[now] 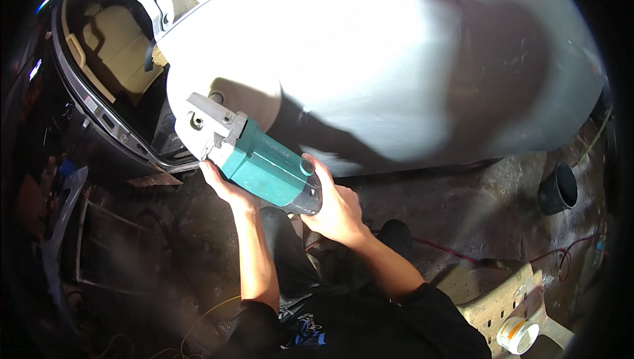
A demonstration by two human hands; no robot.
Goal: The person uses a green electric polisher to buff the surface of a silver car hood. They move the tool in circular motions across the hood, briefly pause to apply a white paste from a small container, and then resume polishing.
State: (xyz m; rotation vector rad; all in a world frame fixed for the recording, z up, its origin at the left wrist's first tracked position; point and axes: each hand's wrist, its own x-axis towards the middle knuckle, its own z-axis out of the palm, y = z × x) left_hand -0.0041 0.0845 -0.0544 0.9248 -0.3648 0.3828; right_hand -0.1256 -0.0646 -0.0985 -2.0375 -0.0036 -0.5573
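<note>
Both my hands hold a disc sander [267, 171] with a teal body, a grey metal head and a dark rear end. My left hand [228, 191] grips it near the head, its fingers partly hidden beneath the body. Around the rear end wraps my right hand [337, 212]. The sander's round pale disc [261, 105] lies over the left part of a large light-grey car door panel [376, 62]. Glare washes out much of the panel, so I cannot tell whether the disc touches it. Dark shadows fall across the panel's right side.
At the left, an open car doorway [112, 118] shows a beige seat [119, 45]. A black bucket [558, 191] stands at the right. A white tub [517, 336] sits by a worn slotted step [498, 299] at lower right. A red cord [456, 253] crosses the floor.
</note>
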